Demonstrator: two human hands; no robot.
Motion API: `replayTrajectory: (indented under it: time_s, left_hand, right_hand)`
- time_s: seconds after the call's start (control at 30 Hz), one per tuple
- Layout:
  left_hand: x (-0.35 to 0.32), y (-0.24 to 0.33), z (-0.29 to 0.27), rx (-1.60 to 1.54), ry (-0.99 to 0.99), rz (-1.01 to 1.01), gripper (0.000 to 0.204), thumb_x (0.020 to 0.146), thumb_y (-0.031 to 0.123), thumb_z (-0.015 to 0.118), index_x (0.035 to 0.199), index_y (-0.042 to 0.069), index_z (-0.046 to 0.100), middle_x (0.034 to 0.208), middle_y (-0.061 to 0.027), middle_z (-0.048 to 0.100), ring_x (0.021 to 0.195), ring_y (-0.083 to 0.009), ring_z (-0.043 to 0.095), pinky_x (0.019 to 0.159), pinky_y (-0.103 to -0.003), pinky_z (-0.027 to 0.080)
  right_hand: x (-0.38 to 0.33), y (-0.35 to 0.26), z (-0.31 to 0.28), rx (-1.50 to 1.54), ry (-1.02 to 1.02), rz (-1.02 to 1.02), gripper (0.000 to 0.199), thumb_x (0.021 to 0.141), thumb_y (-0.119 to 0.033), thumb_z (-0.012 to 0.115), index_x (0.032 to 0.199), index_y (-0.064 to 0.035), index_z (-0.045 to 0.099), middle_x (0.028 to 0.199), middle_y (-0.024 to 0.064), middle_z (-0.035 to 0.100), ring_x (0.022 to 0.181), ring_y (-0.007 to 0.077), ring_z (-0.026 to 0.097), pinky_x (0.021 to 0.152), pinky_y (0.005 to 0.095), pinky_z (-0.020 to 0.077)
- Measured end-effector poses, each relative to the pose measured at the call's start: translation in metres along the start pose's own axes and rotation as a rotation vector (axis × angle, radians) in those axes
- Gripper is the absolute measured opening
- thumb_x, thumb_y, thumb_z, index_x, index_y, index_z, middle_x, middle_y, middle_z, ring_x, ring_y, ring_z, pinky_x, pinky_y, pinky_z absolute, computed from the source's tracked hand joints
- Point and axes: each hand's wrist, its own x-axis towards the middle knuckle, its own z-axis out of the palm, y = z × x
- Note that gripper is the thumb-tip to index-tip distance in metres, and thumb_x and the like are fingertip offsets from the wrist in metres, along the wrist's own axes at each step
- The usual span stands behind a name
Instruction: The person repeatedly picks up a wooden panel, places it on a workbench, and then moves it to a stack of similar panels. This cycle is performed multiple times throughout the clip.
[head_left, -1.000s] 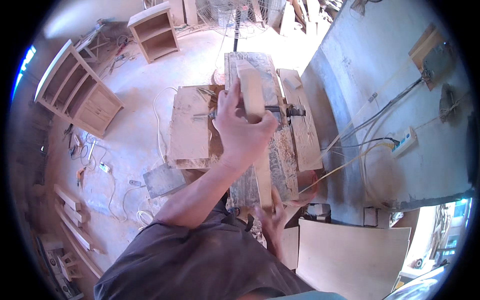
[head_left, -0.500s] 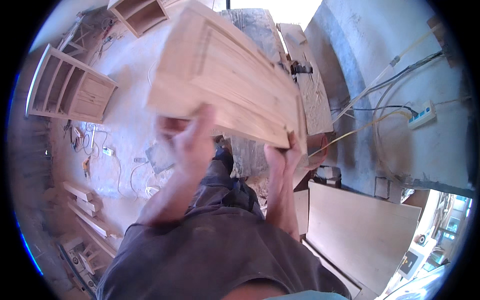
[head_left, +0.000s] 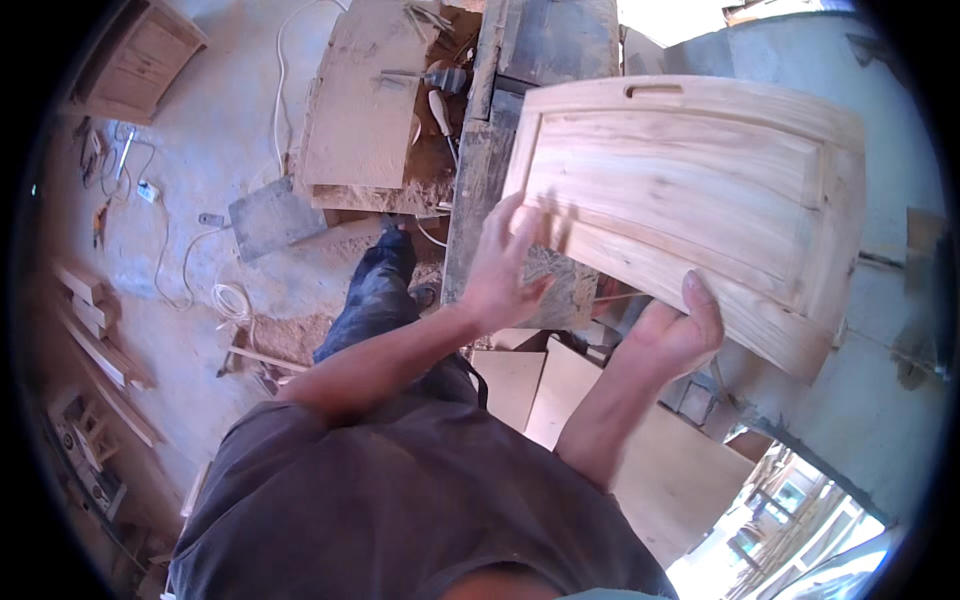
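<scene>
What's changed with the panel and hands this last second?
The wooden panel has swung from on edge over the bench to broad face showing, out to the right. The right hand holds its near edge; the left hand, gripping it earlier, is open by its left corner, contact unclear. The grey board and cable coil stay put.
</scene>
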Motion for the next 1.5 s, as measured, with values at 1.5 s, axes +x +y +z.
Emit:
replayTrajectory:
  time_s: [1.5]
  left_hand:
    - [0.112,-0.112,0.077,-0.190,0.269,0.146,0.086,0.065,0.016,0.086,0.139,0.007,0.042,0.155,-0.0317,0.021,0.141,-0.0537,0.023,0.113,-0.057,0.027]
  right_hand:
    - [0.019,0.186,0.032,-0.918,-0.306,-0.658,0.008,0.086,-0.004,0.070,0.092,-0.0018,0.072,0.091,0.0124,0.074,0.087,0.0319,0.072,0.090,0.0435,0.0537]
